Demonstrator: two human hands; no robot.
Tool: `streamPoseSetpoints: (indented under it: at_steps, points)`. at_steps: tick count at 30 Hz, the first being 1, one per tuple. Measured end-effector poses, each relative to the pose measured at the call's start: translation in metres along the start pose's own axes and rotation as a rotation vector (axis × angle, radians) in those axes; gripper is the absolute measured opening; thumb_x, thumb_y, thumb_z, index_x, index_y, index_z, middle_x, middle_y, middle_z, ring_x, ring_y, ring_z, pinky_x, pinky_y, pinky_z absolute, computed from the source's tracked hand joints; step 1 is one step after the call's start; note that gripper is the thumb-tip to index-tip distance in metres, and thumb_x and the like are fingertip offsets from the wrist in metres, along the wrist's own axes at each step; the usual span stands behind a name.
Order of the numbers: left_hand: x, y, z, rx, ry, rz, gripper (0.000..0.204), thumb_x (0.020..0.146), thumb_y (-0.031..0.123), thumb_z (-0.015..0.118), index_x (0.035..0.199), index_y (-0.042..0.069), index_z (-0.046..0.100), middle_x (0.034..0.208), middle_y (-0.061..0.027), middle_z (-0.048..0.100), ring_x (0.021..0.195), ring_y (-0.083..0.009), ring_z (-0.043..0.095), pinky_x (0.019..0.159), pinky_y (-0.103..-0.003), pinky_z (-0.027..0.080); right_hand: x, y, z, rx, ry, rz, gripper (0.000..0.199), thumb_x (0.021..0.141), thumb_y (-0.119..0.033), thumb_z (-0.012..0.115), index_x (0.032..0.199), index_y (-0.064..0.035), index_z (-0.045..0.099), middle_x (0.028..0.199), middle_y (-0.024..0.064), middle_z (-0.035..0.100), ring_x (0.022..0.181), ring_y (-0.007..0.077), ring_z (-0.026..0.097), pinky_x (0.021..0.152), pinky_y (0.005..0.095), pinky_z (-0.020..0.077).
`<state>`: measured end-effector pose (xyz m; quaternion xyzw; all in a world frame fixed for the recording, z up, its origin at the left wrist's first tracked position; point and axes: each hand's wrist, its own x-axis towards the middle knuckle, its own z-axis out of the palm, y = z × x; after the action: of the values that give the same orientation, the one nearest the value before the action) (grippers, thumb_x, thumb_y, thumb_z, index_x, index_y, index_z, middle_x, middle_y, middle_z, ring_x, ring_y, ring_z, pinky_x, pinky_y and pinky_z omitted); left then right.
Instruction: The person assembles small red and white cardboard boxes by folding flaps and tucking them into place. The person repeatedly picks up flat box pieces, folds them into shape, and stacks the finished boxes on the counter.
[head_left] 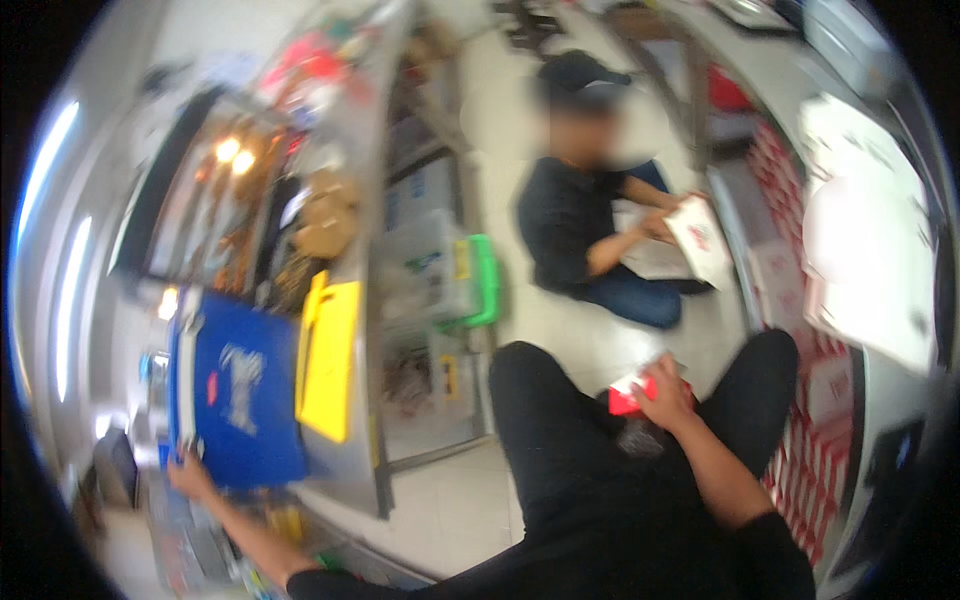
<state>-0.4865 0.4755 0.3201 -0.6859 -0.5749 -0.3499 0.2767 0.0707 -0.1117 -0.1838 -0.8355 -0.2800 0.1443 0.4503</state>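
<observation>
Red-and-white carton [630, 393] sits low in the middle of the view, just above the person's dark-trousered knees, grasped along its right edge by the right hand [665, 392], fingers curled over it. Far off to the lower left, the left hand [190, 474] reaches out and rests against the lower corner of a blue board [245, 400] on the steel surface [345, 470]; whether it grips the board or only touches it I cannot tell through the blur. Just beside the blue board lies a yellow board [330, 360]. Across the pale floor [570, 345] a second person in a dark top sits holding a flat white box [702, 240]. Stacks of red-and-white boxes [815, 440] line the right side.
</observation>
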Motion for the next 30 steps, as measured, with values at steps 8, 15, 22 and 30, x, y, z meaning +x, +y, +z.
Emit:
streamPoseSetpoints:
  at_steps: [8,15,22,30]
  points:
    - [0.075,0.085,0.034,0.181,-0.100,-0.155,0.064,0.095,0.059,0.060,0.132,0.007,0.068,0.125,-0.0229,0.072,0.120,-0.0421,0.066,0.104,-0.054,0.048,-0.005,0.030,-0.010,0.079,0.062,-0.008,0.021,0.092,-0.011,0.071,0.104,0.0013,0.059,0.111,0.0194,0.051,0.108,0.0387,0.057,0.098,0.0470,0.0458]
    - [0.216,-0.052,0.036,-0.015,-0.155,-0.104,0.062,0.090,0.038,0.075,0.141,0.005,0.063,0.111,-0.0216,0.076,0.102,-0.0325,0.073,0.091,-0.044,0.055,-0.022,0.017,0.005,0.024,-0.097,0.100,0.028,0.093,-0.023,0.074,0.110,-0.0037,0.063,0.135,0.0221,0.053,0.122,0.0440,0.057,0.101,0.0500,0.0482]
    - [0.215,-0.017,0.129,0.124,-0.289,-0.121,0.058,0.091,0.043,0.066,0.139,0.010,0.065,0.124,-0.0243,0.072,0.112,-0.0384,0.071,0.095,-0.052,0.056,-0.004,0.021,-0.013,0.086,0.127,0.008,0.026,0.090,-0.022,0.078,0.098,-0.0024,0.063,0.111,0.0190,0.052,0.103,0.0399,0.060,0.089,0.0480,0.0501]
    - [0.150,0.042,0.103,0.392,-0.066,-0.333,0.065,0.095,0.051,0.060,0.156,0.027,0.050,0.147,-0.0251,0.049,0.133,-0.0457,0.051,0.111,-0.056,0.044,-0.005,0.013,-0.013,0.156,0.092,0.010,0.026,0.090,-0.024,0.078,0.096,-0.0041,0.063,0.103,0.0146,0.048,0.095,0.0329,0.057,0.083,0.0450,0.0491]
